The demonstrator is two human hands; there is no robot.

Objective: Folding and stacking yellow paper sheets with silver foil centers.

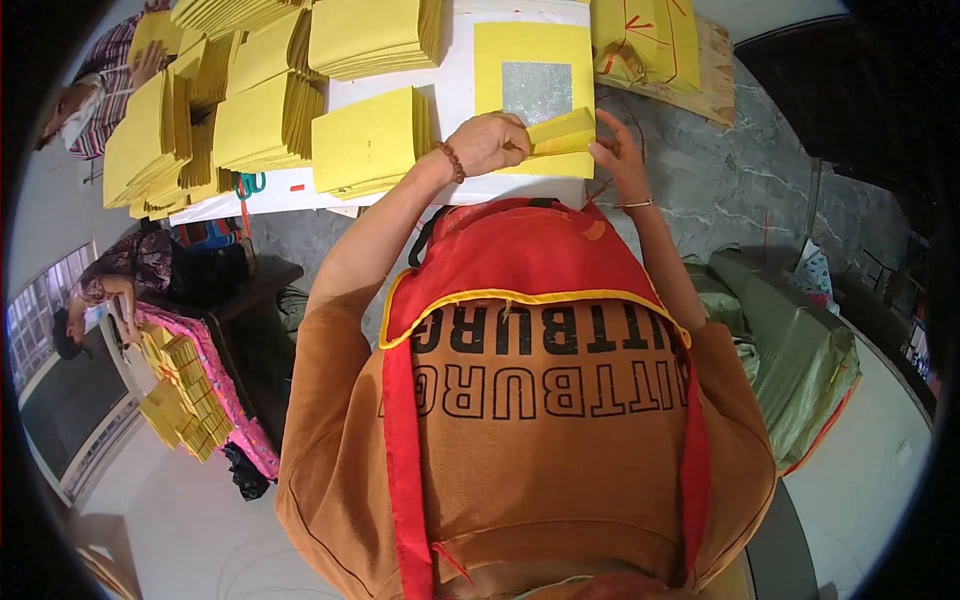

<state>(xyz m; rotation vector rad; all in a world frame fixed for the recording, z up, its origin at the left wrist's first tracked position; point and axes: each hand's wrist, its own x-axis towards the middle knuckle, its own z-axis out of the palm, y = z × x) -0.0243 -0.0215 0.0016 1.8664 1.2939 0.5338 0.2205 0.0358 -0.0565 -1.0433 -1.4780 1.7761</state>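
On the white tabletop in front of me lies a yellow paper sheet with a silver, glittery square in its middle. Its near part is folded up into a narrow strip. My left hand is closed on the left end of that strip, with the fingers curled under. At the strip's right end is my right hand, its thumb and fingers apart; whether they touch the paper I cannot tell. Left of my left hand sits a stack of folded yellow paper.
More yellow stacks crowd the table's left side, by green-handled scissors. A tied yellow bundle rests on a wooden board at the right. One person is far left; another is by a pink-covered table.
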